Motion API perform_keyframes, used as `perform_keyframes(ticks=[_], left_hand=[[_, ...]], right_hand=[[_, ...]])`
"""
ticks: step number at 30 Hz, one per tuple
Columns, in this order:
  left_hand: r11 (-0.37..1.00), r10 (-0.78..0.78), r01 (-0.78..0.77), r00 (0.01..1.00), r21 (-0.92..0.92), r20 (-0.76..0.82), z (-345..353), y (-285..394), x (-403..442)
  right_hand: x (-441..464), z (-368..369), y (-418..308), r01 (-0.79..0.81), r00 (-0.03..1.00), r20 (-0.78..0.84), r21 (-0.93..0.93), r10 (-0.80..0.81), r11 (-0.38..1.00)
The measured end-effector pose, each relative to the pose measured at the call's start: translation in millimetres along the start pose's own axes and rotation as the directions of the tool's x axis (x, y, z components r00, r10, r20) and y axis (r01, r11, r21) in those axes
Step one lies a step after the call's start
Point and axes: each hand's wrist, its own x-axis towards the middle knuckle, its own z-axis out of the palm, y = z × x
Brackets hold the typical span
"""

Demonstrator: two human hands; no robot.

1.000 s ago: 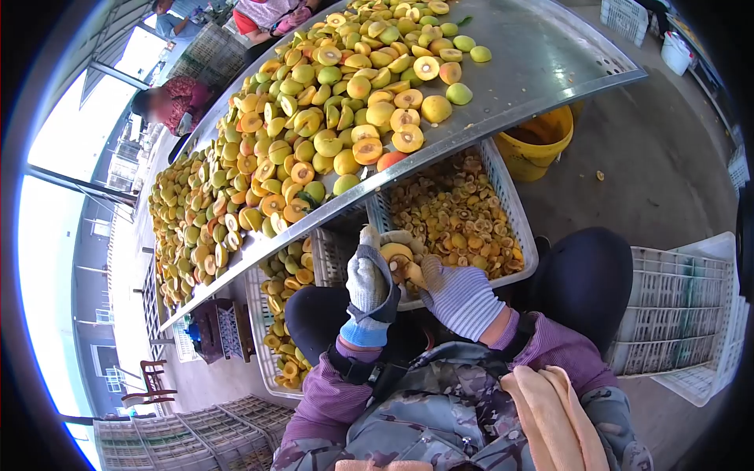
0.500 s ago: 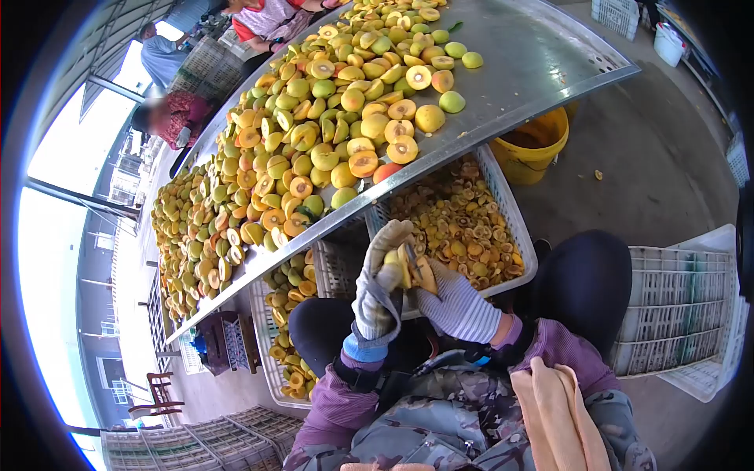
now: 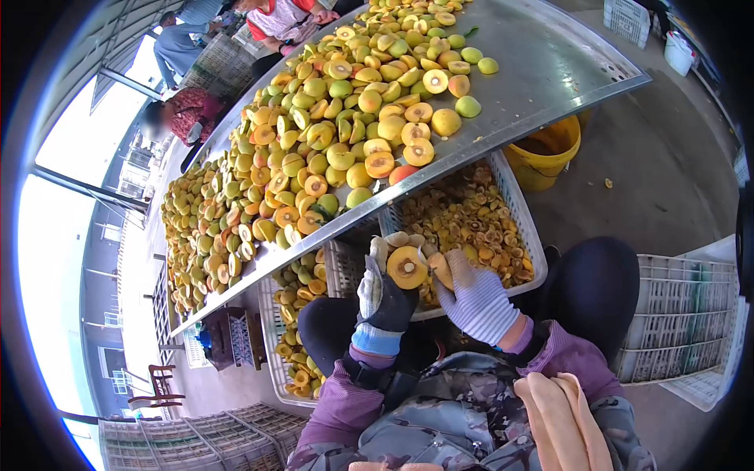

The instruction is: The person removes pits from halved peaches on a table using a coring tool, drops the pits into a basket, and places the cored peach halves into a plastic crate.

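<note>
My left hand [image 3: 382, 286], in a white and dark work glove with a blue cuff, is closed around a yellow peach half [image 3: 407, 268]. The cut face points up at me, with a brown centre. Close to its right side, my right hand [image 3: 475, 298], in a striped glove with stained fingertips, is closed in a pinch; what it grips is hidden by the fingers. Both hands are above the near edge of a white crate of peach scraps [image 3: 479, 228]. Many whole and cut peaches [image 3: 314, 157] lie heaped on the metal table [image 3: 542, 59].
Another white crate [image 3: 271, 330] holding peach halves is left of my knees. A yellow bucket [image 3: 546, 153] stands under the table edge. Empty-looking crates [image 3: 675, 314] are at my right. Co-workers [image 3: 279, 23] sit and stand beyond the table.
The peach in my left hand has turned from edge-on to show its cut face. My right hand has shifted slightly right, and the whole view has moved a little.
</note>
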Motion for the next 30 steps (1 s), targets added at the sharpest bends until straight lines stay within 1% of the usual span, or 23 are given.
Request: perform_keyframes(ticks=[1,2,4,5,7,8,10,12,14,15,16,17,18,19,20,21,22,23,24,26,28,29,30], left_hand=[[0.987,0.072,-0.076,0.997,0.145,0.032,1,3,3],[0.986,0.074,-0.078,0.997,0.146,0.031,5,6,2],[0.936,0.193,-0.202,0.979,0.287,0.062,14,12,-1],[0.936,0.193,-0.203,0.979,0.287,0.063,15,13,-1],[0.883,0.254,-0.275,0.961,0.381,0.106,17,13,-1],[0.883,0.251,-0.274,0.962,0.382,0.108,17,12,0],[0.927,0.262,-0.266,0.964,0.264,0.05,18,8,-1],[0.913,0.27,-0.27,0.962,0.307,0.042,17,5,-3],[0.895,0.281,-0.274,0.959,0.351,0.032,17,3,-4],[0.76,0.402,-0.377,0.913,0.529,0.072,19,2,-5],[0.579,0.506,-0.452,0.852,0.678,0.137,21,0,-5],[0.579,0.505,-0.452,0.852,0.679,0.136,24,0,-7],[0.724,0.474,-0.423,0.879,0.546,0.052,27,1,-8],[0.838,0.426,-0.385,0.904,0.387,-0.023,29,2,-9],[0.838,0.426,-0.385,0.905,0.388,-0.022,28,1,-9],[0.866,0.4,-0.367,0.916,0.339,-0.031,25,-1,-9],[0.892,0.373,-0.348,0.927,0.289,-0.038,23,-2,-9],[0.892,0.371,-0.346,0.928,0.29,-0.035,23,-2,-10],[0.876,0.389,-0.365,0.921,0.317,-0.015,23,-2,-10],[0.86,0.402,-0.379,0.916,0.341,0.006,21,-3,-10],[0.815,0.439,-0.458,0.888,0.354,0.139,14,-4,-7],[0.831,0.385,-0.435,0.9,0.345,0.206,11,1,-6],[0.833,0.382,-0.433,0.901,0.346,0.207,10,5,-8]], right_hand=[[-3,1,-2,-0.002,1.0,0.023,0.014,0.001,1.0],[-4,2,-5,0.001,1.0,0.023,0.015,-0.001,1.0],[-5,5,-8,0.014,0.999,0.04,0.02,-0.015,1.0],[-4,5,-9,0.014,0.999,0.039,0.021,-0.015,1.0],[-4,6,-8,0.01,0.997,0.071,0.029,-0.012,1.0],[-4,7,-8,0.006,0.996,0.087,0.033,-0.009,0.999],[-4,7,-8,-0.01,0.994,0.11,0.013,0.008,1.0],[-5,7,-10,-0.025,0.991,0.135,-0.006,0.025,1.0],[-6,7,-12,-0.041,0.988,0.149,0.021,0.037,0.999],[-7,8,-13,-0.042,0.988,0.148,0.021,0.039,0.999],[-8,12,-12,-0.051,0.989,0.145,0.058,0.042,0.997],[-9,13,-12,-0.059,0.989,0.143,0.096,0.045,0.994],[-9,12,-14,-0.06,0.989,0.143,0.096,0.045,0.994],[-7,10,-16,-0.105,0.976,0.203,0.14,0.075,0.985],[-7,8,-16,-0.152,0.959,0.264,0.181,0.101,0.972],[-6,9,-15,-0.154,0.959,0.264,0.181,0.103,0.971],[-6,11,-13,-0.162,0.95,0.299,0.235,0.088,0.958],[-5,13,-10,-0.173,0.941,0.331,0.287,0.072,0.942],[-6,16,-7,-0.176,0.942,0.328,0.288,0.076,0.941],[-10,25,1,-0.128,0.945,0.328,0.365,0.002,0.922],[-11,29,5,-0.1,0.949,0.316,0.341,-0.014,0.935],[-10,29,5,-0.067,0.951,0.307,0.317,-0.036,0.946],[-11,25,4,-0.07,0.952,0.306,0.317,-0.032,0.946]])
